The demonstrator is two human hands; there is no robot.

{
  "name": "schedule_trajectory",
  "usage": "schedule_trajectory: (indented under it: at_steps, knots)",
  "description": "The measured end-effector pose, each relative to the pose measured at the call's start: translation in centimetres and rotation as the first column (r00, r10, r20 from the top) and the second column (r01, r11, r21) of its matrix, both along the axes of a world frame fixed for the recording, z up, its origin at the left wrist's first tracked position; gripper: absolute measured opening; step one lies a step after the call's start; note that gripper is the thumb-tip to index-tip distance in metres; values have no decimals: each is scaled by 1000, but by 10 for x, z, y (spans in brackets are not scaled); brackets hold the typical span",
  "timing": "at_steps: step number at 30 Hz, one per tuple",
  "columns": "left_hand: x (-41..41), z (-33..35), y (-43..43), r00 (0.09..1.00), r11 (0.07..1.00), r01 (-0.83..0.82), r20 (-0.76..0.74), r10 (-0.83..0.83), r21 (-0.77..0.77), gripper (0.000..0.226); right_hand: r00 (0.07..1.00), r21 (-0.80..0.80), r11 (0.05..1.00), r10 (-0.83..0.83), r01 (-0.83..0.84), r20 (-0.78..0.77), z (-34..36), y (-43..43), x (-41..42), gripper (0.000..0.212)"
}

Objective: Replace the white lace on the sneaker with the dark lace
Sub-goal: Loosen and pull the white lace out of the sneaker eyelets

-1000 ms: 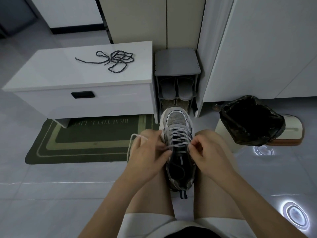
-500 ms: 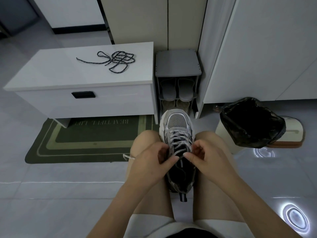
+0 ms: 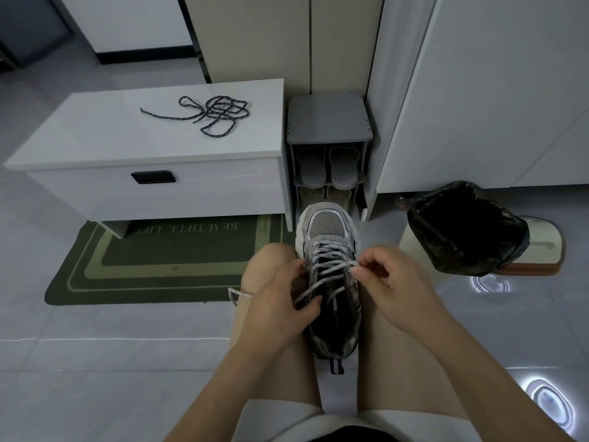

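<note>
Left hand (image 3: pixel 280 311), right hand (image 3: pixel 392 282) fingers pinch white lace (image 3: pixel 331 267) on sneaker (image 3: pixel 326 224); dark lace (image 3: pixel 220 113) on bench (image 3: pixel 95 138); bin (image 3: pixel 462 228) nearby.

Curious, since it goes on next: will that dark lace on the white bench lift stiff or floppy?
Probably floppy: the dark lace lies in loose overlapping loops. It may snag itself when lifted; its free end likely trails.

Left hand (image 3: pixel 277 311) seemingly grips the sneaker (image 3: pixel 326 224); right hand (image 3: pixel 392 288) pinches its white lace (image 3: pixel 328 269); dark lace (image 3: pixel 216 114) lies on the cabinet (image 3: pixel 95 135).
</note>
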State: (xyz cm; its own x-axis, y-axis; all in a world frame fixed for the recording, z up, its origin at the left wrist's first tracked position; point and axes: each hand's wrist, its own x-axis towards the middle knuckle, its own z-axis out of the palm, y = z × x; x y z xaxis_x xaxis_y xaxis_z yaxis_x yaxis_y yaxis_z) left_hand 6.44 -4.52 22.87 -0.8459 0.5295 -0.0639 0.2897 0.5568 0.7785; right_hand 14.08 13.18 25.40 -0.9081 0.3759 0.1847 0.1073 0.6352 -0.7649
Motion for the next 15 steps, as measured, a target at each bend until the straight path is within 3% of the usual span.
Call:
schedule_trajectory:
  at_steps: [2,6,10,15]
  knots:
    - [1,-1,-1,1000,1000,4,-2,-4,6,60,999,-72,997,7,-3,47,-3,-2,2,22]
    - [2,-1,-1,1000,1000,6,-6,-6,12,58,985,-160,986,-24,52,171,-18,2,5,12]
    - [1,0,0,1000,1000,17,-11,-17,7,57,987,-204,978,-9,42,161,-23,-3,3,9]
    - [1,-2,-1,1000,1000,12,-14,-11,13,57,989,-37,999,-21,27,146,-17,-3,-1,12]
